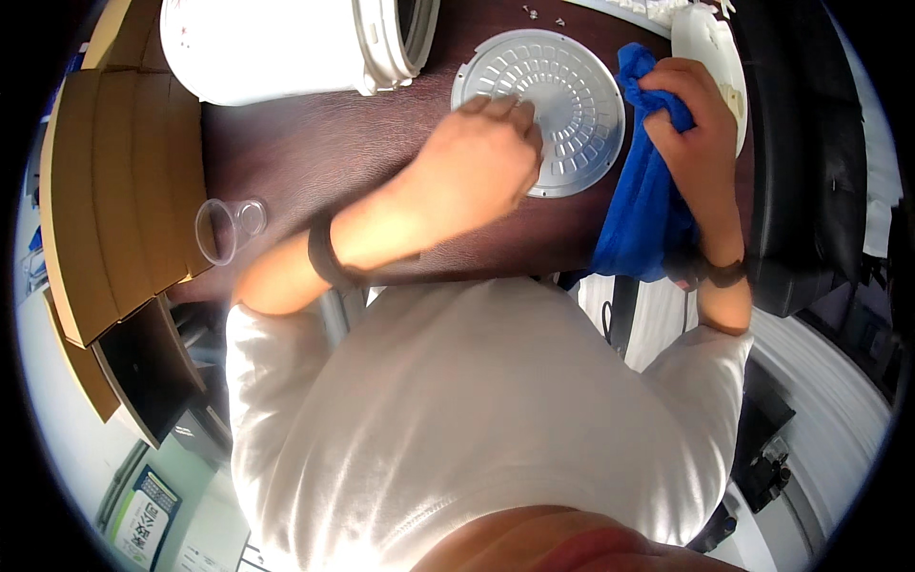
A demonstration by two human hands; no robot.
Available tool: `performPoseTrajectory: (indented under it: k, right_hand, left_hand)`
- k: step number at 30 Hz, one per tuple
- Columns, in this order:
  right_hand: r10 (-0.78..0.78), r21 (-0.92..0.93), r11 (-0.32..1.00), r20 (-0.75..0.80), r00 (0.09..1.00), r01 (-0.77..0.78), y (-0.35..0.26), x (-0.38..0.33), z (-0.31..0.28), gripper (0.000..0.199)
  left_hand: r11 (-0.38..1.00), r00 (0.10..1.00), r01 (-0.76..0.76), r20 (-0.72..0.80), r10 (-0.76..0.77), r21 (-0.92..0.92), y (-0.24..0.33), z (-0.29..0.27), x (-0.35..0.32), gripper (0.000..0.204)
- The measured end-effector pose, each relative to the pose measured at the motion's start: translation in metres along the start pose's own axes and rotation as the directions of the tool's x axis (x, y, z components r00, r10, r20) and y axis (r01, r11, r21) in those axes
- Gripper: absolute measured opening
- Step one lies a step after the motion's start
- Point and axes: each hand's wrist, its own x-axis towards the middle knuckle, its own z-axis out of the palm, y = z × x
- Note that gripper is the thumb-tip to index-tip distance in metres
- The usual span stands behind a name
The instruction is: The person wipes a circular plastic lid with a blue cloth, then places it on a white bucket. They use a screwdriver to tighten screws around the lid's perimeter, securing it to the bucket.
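**Perforated disc pinned flat on the surface**

The round grey perforated disc [551,110] lies flat, face up, with no long axis. It is pressed down by the fingertips of the left hand [481,157]. At 3 o'clock, a blue cloth [648,191] is clenched in the right hand [688,119]. If pressed unevenly, the disc could be skidded toward the white bucket [286,48] at 10 o'clock
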Motion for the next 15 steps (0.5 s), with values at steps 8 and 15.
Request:
performPoseTrajectory:
  k: [8, 15]
  right_hand:
    - [-0.347, 0.167, 0.932, 0.157, 0.925, 0.321, -0.023, 0.051, 0.039, 0.024]
    - [-0.461, 0.247, 0.888, 0.474, 0.751, 0.389, -0.020, 0.056, 0.114, 0.015]
  left_hand:
    - [0.973, 0.993, -0.026, -0.107, 0.051, 0.228, 0.025, 0.030, -0.026, 0.036]
    - [0.961, 0.989, -0.057, 0.144, 0.018, 0.270, 0.032, 0.021, -0.022, 0.017]
